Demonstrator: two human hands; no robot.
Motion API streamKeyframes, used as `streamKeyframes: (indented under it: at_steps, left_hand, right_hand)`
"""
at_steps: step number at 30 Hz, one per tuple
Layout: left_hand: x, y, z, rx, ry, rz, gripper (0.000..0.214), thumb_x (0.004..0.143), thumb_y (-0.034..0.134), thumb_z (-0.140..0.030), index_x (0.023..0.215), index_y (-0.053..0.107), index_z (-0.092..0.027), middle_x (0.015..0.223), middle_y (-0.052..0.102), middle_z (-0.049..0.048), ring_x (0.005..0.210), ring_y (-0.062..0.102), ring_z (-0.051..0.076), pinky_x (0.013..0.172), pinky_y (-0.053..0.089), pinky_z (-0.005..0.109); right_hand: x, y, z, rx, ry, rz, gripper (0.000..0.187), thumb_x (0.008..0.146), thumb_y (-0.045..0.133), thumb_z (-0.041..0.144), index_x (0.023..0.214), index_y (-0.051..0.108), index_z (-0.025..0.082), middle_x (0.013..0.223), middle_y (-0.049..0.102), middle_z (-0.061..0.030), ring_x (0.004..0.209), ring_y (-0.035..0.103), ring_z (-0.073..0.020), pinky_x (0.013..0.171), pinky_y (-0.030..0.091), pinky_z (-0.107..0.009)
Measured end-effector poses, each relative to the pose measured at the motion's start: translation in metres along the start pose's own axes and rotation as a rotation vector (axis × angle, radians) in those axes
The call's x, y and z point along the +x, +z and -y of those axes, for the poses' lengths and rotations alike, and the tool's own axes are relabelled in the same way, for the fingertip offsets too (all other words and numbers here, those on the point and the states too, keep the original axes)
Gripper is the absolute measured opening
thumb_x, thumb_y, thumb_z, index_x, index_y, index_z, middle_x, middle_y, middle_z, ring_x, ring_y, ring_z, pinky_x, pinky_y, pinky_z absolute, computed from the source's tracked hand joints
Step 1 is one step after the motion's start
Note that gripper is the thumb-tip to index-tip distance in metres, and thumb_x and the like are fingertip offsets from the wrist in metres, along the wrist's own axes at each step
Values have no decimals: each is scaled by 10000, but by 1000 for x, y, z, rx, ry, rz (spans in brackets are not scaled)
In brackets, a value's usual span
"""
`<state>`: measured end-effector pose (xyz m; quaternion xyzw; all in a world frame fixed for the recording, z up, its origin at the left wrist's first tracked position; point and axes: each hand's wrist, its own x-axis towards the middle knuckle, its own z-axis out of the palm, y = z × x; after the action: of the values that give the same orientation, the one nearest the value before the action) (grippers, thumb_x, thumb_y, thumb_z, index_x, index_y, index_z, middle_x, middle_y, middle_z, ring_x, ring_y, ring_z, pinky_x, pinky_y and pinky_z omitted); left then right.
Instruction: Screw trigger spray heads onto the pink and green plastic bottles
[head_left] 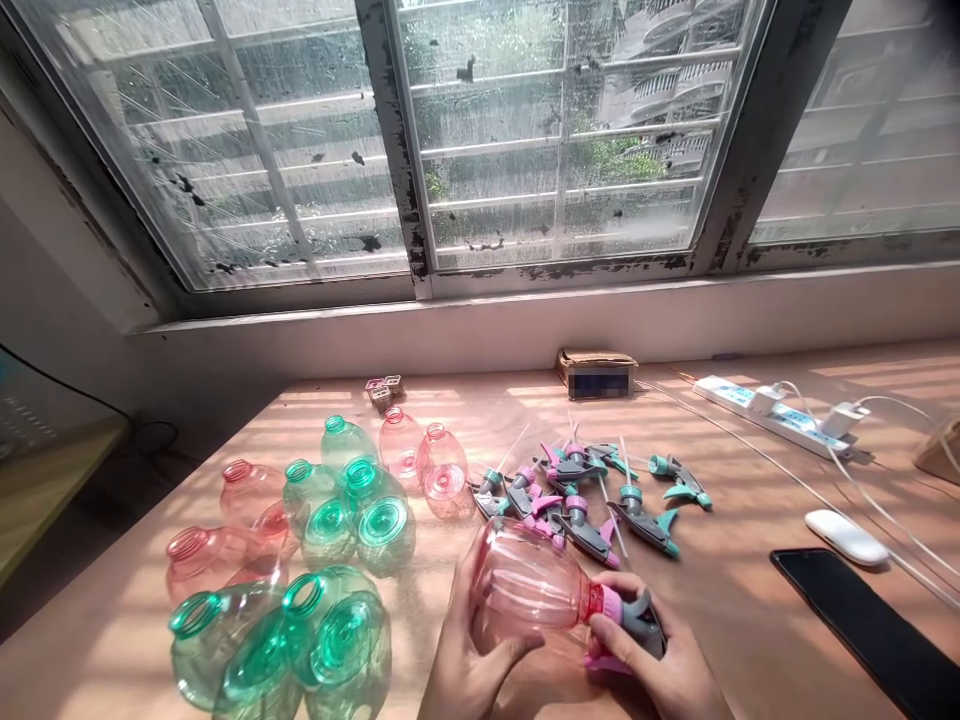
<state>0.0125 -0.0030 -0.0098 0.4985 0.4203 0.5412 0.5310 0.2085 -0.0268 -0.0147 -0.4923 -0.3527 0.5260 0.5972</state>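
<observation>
At the near edge of the tabletop [750, 470], my left hand [466, 660] curls around the body of a pink bottle [525, 585], fingers bent against its ribbed side. My right hand [660, 672] is closed on the pink-and-grey spray head [631, 622] that sits at the bottle's neck. The bottle lies on its side between my two hands, base to the left and neck to the right, low in the middle of the view.

Just left of my left hand stands a cluster of green bottles [330, 640], with more pink bottles [225, 545] beyond them toward the tabletop's left edge, which runs off diagonally to the floor. Just behind the held bottle lies a heap of loose spray heads [577, 500], pink and teal.

Bare wood opens to the right of my right hand, as far as a black phone [877, 630] and a white mouse [846, 537]. Farther back a power strip [780, 415] trails white cables along the right side. A cardboard box [596, 372] rests against the wall under the window [525, 140], with a clear sunlit strip between it and the heap.
</observation>
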Motion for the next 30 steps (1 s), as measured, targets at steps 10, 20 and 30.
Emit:
streamKeyframes:
  at_steps: [10, 20, 30]
  left_hand:
    - [3, -7, -2, 31, -20, -59, 1010, 712, 897, -440, 1550, 348, -317, 1564, 525, 116, 1397, 534, 352, 1152, 456, 471]
    - [1, 2, -14, 52, -30, 5, 890, 765, 865, -341, 1536, 422, -347, 1605, 479, 55, 1500, 399, 338, 1251, 301, 475]
    - [4, 0, -16, 71, -56, -40, 868, 731, 887, -377, 1491, 476, -291, 1569, 533, 74, 1478, 428, 362, 1214, 381, 438]
  right_hand:
    - [-2, 5, 5, -3, -35, 21, 402, 683, 924, 472, 953, 775, 214, 737, 764, -17, 607, 680, -196, 552, 623, -296]
    - [-1, 0, 16, 19, 28, 26, 455, 699, 901, 518, 989, 721, 217, 688, 715, 21, 605, 675, -193, 568, 632, -319]
    - [-4, 2, 15, -1, 30, 52, 412, 706, 917, 462, 980, 743, 209, 813, 752, -18, 647, 688, -185, 592, 627, -299]
